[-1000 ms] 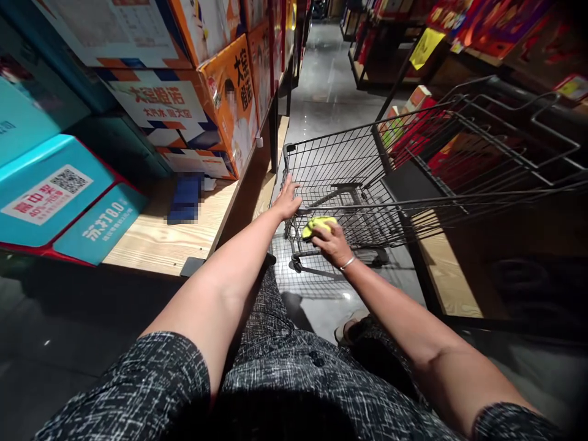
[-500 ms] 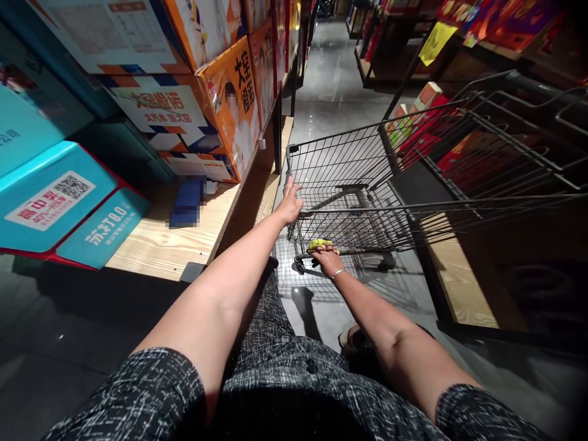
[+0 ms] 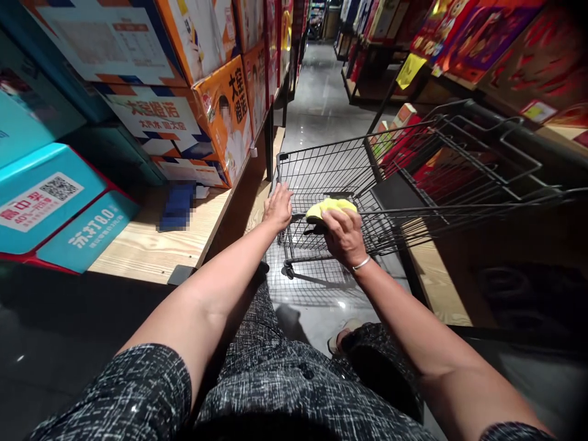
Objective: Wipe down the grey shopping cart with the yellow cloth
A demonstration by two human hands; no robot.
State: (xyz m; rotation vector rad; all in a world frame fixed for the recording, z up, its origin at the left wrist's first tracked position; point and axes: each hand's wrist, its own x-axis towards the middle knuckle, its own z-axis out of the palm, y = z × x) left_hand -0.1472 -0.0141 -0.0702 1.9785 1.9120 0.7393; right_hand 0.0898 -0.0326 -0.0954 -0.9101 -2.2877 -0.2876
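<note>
Hands are both at the wire shopping cart (image 3: 349,171) in the middle of the frame. Left hand (image 3: 278,208) lies flat with fingers spread on the cart's near top corner, not closed around it. Right hand (image 3: 343,236) is closed on a yellow cloth (image 3: 329,208) and presses it on the cart's near top rail. A thin bracelet (image 3: 361,264) sits on that wrist. Orange boxes (image 3: 227,116) are stacked at the upper left, on a wooden shelf (image 3: 151,245). Teal boxes (image 3: 50,208) fill the left side. Red boxes (image 3: 482,37) sit at the upper right. Shiny grey floor (image 3: 321,98) runs up the middle.
</note>
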